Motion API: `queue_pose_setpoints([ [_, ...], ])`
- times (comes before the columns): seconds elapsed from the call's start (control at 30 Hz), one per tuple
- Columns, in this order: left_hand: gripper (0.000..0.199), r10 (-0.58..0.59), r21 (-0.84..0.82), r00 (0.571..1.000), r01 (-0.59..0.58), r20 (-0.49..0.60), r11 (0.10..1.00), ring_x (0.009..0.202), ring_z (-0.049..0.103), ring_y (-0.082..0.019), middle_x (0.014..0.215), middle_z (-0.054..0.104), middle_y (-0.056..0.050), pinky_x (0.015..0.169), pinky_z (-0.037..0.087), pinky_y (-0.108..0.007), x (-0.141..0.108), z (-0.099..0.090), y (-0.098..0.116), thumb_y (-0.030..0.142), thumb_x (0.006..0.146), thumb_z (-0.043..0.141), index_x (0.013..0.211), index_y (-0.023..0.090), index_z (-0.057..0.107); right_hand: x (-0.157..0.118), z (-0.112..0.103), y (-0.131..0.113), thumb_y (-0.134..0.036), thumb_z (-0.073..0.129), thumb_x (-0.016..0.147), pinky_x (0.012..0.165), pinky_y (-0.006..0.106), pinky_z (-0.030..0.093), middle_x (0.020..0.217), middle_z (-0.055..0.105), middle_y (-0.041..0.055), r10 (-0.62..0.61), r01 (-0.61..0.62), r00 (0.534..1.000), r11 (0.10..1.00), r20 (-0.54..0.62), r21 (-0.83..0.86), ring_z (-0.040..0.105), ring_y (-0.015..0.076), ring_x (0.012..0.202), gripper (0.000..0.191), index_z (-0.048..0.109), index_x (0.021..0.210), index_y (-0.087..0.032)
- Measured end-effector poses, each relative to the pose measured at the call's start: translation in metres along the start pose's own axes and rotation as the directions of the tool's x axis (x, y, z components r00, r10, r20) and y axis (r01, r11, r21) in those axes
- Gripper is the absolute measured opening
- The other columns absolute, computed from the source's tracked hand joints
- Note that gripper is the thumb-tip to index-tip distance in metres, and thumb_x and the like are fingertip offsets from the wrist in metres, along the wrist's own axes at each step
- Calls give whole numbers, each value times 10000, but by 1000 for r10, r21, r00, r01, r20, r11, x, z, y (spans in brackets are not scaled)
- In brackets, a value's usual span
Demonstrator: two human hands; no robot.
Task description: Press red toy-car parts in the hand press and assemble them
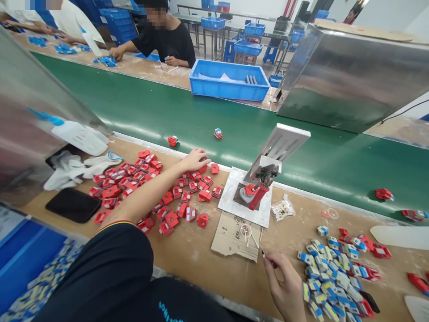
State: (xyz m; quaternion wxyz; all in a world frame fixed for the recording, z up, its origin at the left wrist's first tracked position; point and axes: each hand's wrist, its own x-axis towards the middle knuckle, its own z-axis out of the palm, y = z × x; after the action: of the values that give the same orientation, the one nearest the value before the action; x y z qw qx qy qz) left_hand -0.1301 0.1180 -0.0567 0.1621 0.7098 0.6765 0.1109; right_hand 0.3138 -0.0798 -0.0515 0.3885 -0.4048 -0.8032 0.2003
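My left hand (196, 160) reaches to the back edge of the scattered red plastic blocks (172, 219). Its fingers are curled over a red block (203, 169); whatever lies inside them is hidden. Low at the right, my right hand (283, 284) pinches a thin, dark-tipped tool (263, 254), whose kind I cannot make out. Between the hands stands a toggle clamp fixture with a red handle (258, 197) on a white plate (229, 197), with a red block at its base. A cardboard piece (223, 237) in front bears small metal bits, a clear ring and cotton swabs.
White-and-blue blocks (321, 277) are heaped at the right. A bag of swabs (283, 209) lies beside the fixture. At the left are a black phone (73, 205) and a white bottle (80, 136). Beyond runs a green conveyor (140, 105); a co-worker (174, 40) sits across it.
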Motion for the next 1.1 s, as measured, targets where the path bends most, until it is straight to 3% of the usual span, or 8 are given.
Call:
queue_pose_setpoints([
  [0.23, 367, 233, -74, 964, -225, 125, 972, 1295, 549, -301, 1244, 703, -94, 1165, 453, -424, -50, -12, 14, 541, 941, 620, 1085, 227, 746, -5, -2, -7, -173, 622, 1007, 617, 249, 555, 761, 714, 13, 0, 0, 1000, 1000, 6, 19, 669, 150, 651, 113, 687, 940, -236],
  [0.4, 464, 231, -123, 928, -203, 292, 971, 1189, 669, -249, 1304, 730, -72, 1047, 525, -352, -39, -36, 24, 522, 992, 525, 1328, 242, 682, -13, -5, -10, -212, 602, 1026, 608, 271, 562, 771, 726, 25, -2, 1, 1000, 1000, -30, -13, 662, 159, 635, 135, 688, 926, -238],
  [0.5, 535, 57, 5, 977, -59, 204, 998, 1281, 644, -301, 1392, 676, -125, 1126, 482, -479, -11, -29, 44, 465, 1080, 306, 1464, 231, 596, -15, -8, -13, -170, 602, 1014, 609, 260, 562, 764, 713, 12, -50, 49, 999, 998, -21, -25, 666, 154, 638, 125, 676, 945, -242],
  [0.63, 616, -6, 76, 976, -11, 217, 997, 1331, 615, -399, 1442, 608, -191, 1154, 454, -558, 3, 7, 66, 521, 938, 639, 1471, 216, 597, -22, -12, -17, -155, 623, 1003, 639, 259, 573, 781, 712, 16, -84, 82, 994, 996, -65, -42, 686, 157, 674, 98, 664, 965, -235],
  [0.77, 470, 90, 57, 968, -107, 235, 993, 1254, 663, -313, 1380, 629, -122, 1114, 497, -416, -17, 27, 68, 402, 939, 627, 1389, 269, 659, -29, -14, -16, -154, 630, 1000, 626, 261, 568, 794, 719, 22, -89, 86, 992, 995, -84, -44, 679, 155, 661, 87, 663, 974, -231],
  [0.97, 390, 271, -63, 933, -264, 238, 963, 1078, 708, -247, 1231, 679, -77, 1010, 544, -345, -34, 25, 62, 249, 863, 634, 1237, 253, 742, -2, -24, -5, -151, 622, 997, 602, 267, 539, 758, 723, 6, -140, 140, 990, 990, -15, -28, 665, 146, 643, 122, 665, 927, -241],
  [1.03, 353, 274, -97, 946, -260, 175, 961, 1093, 700, -265, 1219, 668, -110, 1040, 542, -389, -30, 27, 56, 263, 866, 634, 1193, 186, 744, 20, -29, 4, -211, 607, 1019, 613, 284, 539, 738, 713, 9, -117, 116, 991, 993, -65, -26, 650, 148, 638, 138, 666, 897, -237],
  [1.1, 317, 207, -234, 976, -217, -68, 948, 1072, 696, -256, 1159, 677, -107, 1024, 560, -407, -27, 28, 49, 312, 870, 672, 1144, 167, 737, 45, -32, 13, -285, 596, 1033, 629, 301, 540, 730, 697, 10, -63, 61, 990, 998, -125, -20, 630, 151, 639, 175, 667, 884, -230],
])
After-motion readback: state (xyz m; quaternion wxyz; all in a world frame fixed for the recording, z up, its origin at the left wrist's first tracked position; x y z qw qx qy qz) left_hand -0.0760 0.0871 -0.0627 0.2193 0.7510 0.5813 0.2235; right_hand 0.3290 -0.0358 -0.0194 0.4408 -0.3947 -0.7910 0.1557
